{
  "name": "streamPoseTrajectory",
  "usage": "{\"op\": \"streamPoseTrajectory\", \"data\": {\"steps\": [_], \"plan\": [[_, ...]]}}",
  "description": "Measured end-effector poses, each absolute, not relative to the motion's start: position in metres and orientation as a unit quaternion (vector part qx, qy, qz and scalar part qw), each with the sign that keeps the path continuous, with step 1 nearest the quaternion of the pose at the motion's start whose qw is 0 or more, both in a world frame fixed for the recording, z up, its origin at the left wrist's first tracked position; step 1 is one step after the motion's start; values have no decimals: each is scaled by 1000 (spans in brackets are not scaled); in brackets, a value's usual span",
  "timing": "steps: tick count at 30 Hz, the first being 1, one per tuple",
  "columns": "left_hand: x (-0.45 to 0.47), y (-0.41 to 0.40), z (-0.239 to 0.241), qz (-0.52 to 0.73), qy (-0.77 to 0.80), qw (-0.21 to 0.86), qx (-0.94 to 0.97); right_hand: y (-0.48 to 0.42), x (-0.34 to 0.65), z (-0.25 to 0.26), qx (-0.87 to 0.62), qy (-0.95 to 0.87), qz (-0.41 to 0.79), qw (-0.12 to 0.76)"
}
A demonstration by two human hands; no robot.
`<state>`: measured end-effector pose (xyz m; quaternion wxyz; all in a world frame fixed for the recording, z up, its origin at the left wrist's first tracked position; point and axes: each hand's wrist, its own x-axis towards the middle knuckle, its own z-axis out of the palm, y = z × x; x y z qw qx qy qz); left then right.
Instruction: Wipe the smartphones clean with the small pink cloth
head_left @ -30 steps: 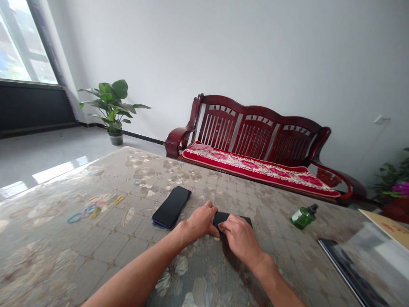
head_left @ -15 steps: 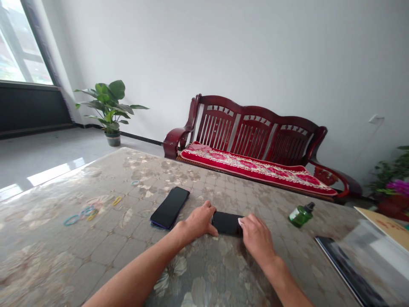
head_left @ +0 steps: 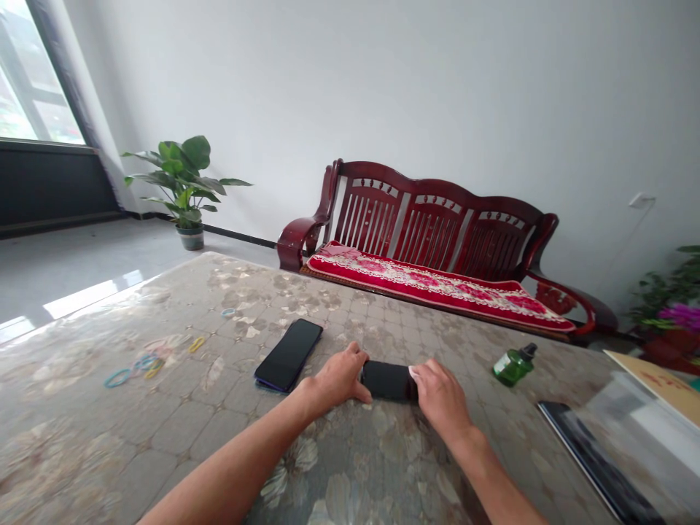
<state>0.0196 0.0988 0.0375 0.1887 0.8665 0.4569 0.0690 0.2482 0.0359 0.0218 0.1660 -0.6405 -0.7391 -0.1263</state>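
Note:
A black smartphone (head_left: 386,380) lies flat on the patterned tablecloth, its dark screen up. My left hand (head_left: 343,373) grips its left end between thumb and fingers. At the right end, my right hand (head_left: 442,395) is closed around a small white wipe (head_left: 413,372), which touches the phone's screen near its edge. Most of the wipe is hidden under the fingers. Just left of my left hand rests another dark phone (head_left: 289,355), with a bluish edge showing beneath it.
A green spray bottle (head_left: 512,367) stands to the right. Beyond it are a dark flat device (head_left: 593,456), a clear plastic sheet and a tan folder (head_left: 656,379). Several coloured rubber bands (head_left: 146,362) lie at left. A red wooden bench (head_left: 432,226) is behind the table.
My right hand has shifted very slightly right along the phone's end with the wipe. My left hand keeps its grip, and the view has turned a little.

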Motion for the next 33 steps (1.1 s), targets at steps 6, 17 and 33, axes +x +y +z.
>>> {"op": "streamPoseTrajectory", "data": {"steps": [6,17,33], "plan": [[21,99,35,70,465,181,864,42,223,24,-641,-743,-115,152],[20,98,40,63,458,182,868,24,252,22,-659,-727,-131,141],[19,98,39,63,454,172,872,7,249,21,-641,-740,-130,158]]}}
